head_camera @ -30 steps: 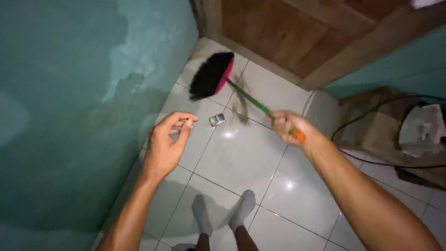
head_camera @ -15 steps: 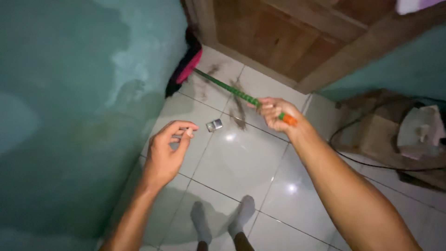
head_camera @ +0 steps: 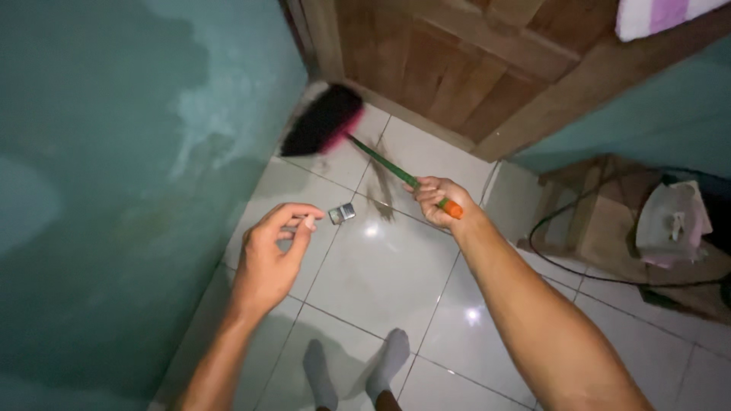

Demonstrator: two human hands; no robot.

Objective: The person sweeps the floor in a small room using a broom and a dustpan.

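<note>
Broom (head_camera: 335,125) work looks partial. Left hand (head_camera: 270,255) at 8 o'clock, fingers curled, thumb and forefinger pinching something too small to identify. Right hand (head_camera: 435,202) wrapped round the handle. Small metallic item (head_camera: 342,213) and dirt streak (head_camera: 381,194) unswept; bristles at 11 o'clock, in the corner.

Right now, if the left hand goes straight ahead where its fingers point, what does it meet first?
Probably the small silvery object on the floor tiles, just beyond the left hand fingertips. The hand may be well above the floor; depth is unclear.
</note>
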